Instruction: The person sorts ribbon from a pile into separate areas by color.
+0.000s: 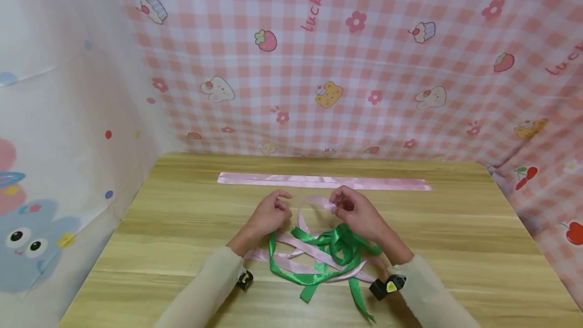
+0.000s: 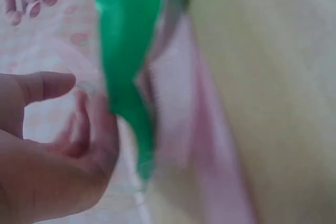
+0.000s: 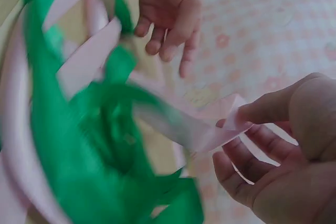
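Note:
Between thumb and fingers my right hand (image 1: 357,210) pinches a pink ribbon (image 3: 212,132) near its end; from there it loops down into the heap. My left hand (image 1: 272,212) hovers left of that loop, thumb and fingers apart and loosely bent, with nothing between them in the left wrist view. A tangled green ribbon (image 1: 343,244) lies on the table below both hands, mixed with more lengths of pink ribbon (image 1: 314,252). Its green tails trail toward the near edge.
Flat along the far side of the wooden table (image 1: 173,216) lie straight pink ribbon strips (image 1: 273,180), side by side. A pink checked cloth (image 1: 291,65) hangs behind the table, and a white patterned cloth (image 1: 54,115) hangs at the left.

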Motion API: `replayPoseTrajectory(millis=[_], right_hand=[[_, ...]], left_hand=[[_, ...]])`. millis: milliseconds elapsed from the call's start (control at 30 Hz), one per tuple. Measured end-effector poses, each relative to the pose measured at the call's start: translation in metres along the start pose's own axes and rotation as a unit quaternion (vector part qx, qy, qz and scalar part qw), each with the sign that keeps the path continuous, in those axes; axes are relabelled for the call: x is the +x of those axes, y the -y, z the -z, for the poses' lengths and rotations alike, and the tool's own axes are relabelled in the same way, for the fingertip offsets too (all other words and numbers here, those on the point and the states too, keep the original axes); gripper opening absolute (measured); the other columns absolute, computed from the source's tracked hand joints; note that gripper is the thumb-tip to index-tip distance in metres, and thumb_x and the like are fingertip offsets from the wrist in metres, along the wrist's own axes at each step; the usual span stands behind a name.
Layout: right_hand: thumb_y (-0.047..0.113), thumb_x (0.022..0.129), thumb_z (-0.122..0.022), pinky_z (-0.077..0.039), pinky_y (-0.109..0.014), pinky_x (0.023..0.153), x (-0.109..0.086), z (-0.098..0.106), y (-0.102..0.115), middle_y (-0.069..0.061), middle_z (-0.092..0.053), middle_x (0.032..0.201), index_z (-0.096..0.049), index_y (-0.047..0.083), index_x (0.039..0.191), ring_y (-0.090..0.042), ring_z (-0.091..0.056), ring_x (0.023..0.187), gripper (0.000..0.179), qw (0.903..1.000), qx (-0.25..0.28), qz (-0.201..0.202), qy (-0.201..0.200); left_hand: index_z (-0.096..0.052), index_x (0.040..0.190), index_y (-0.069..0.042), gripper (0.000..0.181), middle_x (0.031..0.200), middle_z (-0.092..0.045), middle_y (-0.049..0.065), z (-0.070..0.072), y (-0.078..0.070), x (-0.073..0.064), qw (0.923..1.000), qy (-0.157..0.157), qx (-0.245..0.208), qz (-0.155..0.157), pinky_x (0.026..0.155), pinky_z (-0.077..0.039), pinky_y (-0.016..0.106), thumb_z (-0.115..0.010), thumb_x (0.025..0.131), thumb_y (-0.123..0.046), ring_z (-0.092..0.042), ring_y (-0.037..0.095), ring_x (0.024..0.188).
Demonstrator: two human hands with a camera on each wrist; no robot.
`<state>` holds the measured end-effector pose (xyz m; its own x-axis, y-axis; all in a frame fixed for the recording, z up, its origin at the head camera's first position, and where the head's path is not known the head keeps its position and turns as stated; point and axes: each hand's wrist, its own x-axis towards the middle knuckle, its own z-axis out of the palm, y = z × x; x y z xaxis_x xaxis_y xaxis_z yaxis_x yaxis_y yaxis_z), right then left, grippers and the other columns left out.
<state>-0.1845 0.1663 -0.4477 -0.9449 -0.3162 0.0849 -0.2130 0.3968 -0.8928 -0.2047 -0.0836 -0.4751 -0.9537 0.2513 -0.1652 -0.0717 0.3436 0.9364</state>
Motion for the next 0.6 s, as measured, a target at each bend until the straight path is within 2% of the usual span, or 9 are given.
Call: replayPoseTrajectory(millis=[67, 133, 233, 333, 400, 500, 600], right_hand=[[-0.003, 0.094, -0.062, -0.053, -0.029, 0.069, -0.001, 0.000, 0.009, -0.010, -0.061, 0.094, -0.060, 0.007, 0.102, -0.028, -0.061, 0.083, 0.013, 0.9997, 0.021, 0.013, 0.002], [-0.004, 0.094, -0.060, -0.056, -0.031, 0.070, -0.003, -0.001, 0.017, -0.013, -0.061, 0.098, -0.059, 0.006, 0.104, -0.030, -0.064, 0.084, 0.013, 0.9984, 0.048, 0.025, 0.017], [-0.009, 0.095, -0.054, -0.058, -0.032, 0.069, -0.008, -0.004, 0.031, -0.016, -0.057, 0.105, -0.057, 0.003, 0.108, -0.029, -0.066, 0.082, 0.018, 0.9935, 0.090, 0.041, 0.056], [-0.009, 0.095, -0.051, -0.057, -0.030, 0.067, -0.012, -0.006, 0.040, -0.016, -0.055, 0.107, -0.055, 0.000, 0.110, -0.025, -0.065, 0.078, 0.018, 0.9864, 0.128, 0.053, 0.088], [-0.008, 0.097, -0.051, -0.057, -0.029, 0.066, -0.015, -0.003, 0.046, -0.016, -0.055, 0.105, -0.054, -0.001, 0.111, -0.026, -0.065, 0.077, 0.016, 0.9817, 0.150, 0.061, 0.101], [-0.007, 0.097, -0.050, -0.056, -0.029, 0.061, -0.018, 0.004, 0.049, -0.014, -0.055, 0.099, -0.053, -0.004, 0.111, -0.025, -0.063, 0.074, 0.014, 0.9772, 0.171, 0.076, 0.100], [-0.008, 0.097, -0.049, -0.055, -0.028, 0.055, -0.018, 0.013, 0.050, -0.010, -0.056, 0.092, -0.051, -0.006, 0.111, -0.022, -0.059, 0.070, 0.014, 0.9755, 0.182, 0.083, 0.091]], left_hand=[[-0.047, 0.138, -0.011, 0.056, 0.117, -0.059, 0.012, 0.001, -0.007, -0.003, 0.9994, 0.007, 0.013, -0.031, 0.087, -0.049, 0.038, -0.067, 0.086, -0.003, -0.057, 0.026, 0.103], [-0.041, 0.144, -0.017, 0.065, 0.135, -0.054, 0.012, 0.002, -0.015, -0.006, 0.9963, 0.030, 0.028, -0.076, 0.104, -0.041, 0.046, -0.070, 0.087, -0.005, -0.049, 0.029, 0.125], [-0.035, 0.149, -0.023, 0.071, 0.147, -0.049, 0.010, 0.001, -0.029, -0.011, 0.9851, 0.106, -0.001, -0.136, 0.115, -0.029, 0.054, -0.069, 0.090, -0.005, -0.042, 0.030, 0.138], [-0.041, 0.147, -0.019, 0.060, 0.130, -0.064, 0.009, 0.001, -0.036, -0.016, 0.9672, 0.185, -0.046, -0.168, 0.111, -0.036, 0.049, -0.065, 0.093, -0.006, -0.057, 0.024, 0.123], [-0.046, 0.142, -0.011, 0.051, 0.111, -0.070, 0.008, 0.003, -0.040, -0.021, 0.9566, 0.218, -0.081, -0.176, 0.103, -0.045, 0.041, -0.064, 0.095, -0.006, -0.064, 0.020, 0.107], [-0.046, 0.137, -0.001, 0.045, 0.094, -0.069, 0.005, 0.011, -0.046, -0.029, 0.9432, 0.240, -0.137, -0.184, 0.092, -0.051, 0.032, -0.063, 0.096, -0.004, -0.068, 0.015, 0.091], [-0.043, 0.138, 0.001, 0.043, 0.090, -0.066, 0.003, 0.019, -0.057, -0.035, 0.9332, 0.246, -0.181, -0.190, 0.086, -0.056, 0.033, -0.060, 0.098, -0.005, -0.068, 0.017, 0.086]])
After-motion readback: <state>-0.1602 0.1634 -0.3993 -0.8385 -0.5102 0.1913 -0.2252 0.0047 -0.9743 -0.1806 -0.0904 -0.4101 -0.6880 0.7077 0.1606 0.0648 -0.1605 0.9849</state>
